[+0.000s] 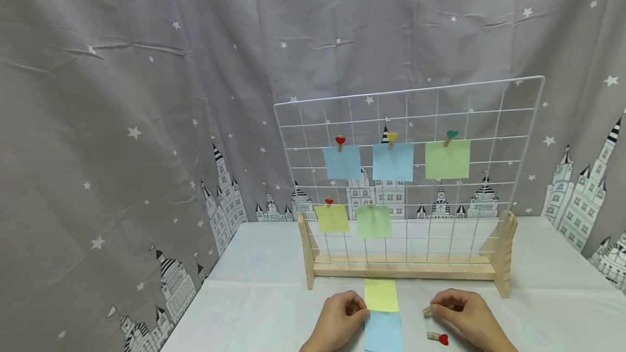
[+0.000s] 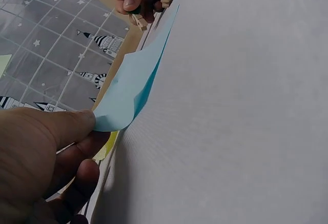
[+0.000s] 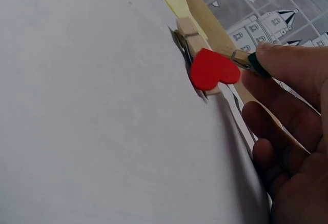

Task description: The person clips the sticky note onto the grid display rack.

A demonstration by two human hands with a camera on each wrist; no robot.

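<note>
My left hand (image 1: 339,319) pinches the left edge of a blue sticky note (image 1: 383,333) between thumb and fingers. In the left wrist view that note (image 2: 125,88) curves up toward the pinched edge. A yellow sticky note (image 1: 382,295) lies just beyond it on the table. To the right, my right hand (image 1: 467,316) holds a small wooden clothespin (image 1: 427,312) by its end with a dark green heart, seen closer in the right wrist view (image 3: 240,57). Another clothespin with a red heart (image 3: 212,70) lies on the table beside that hand.
Behind the hands stands a white wire grid on a wooden base (image 1: 406,271). Clothespins hold blue, green and yellow notes on it, among them a green note (image 1: 447,160) at upper right. A grey curtain (image 1: 146,96) with stars and castles hangs behind the white-covered table (image 1: 254,308).
</note>
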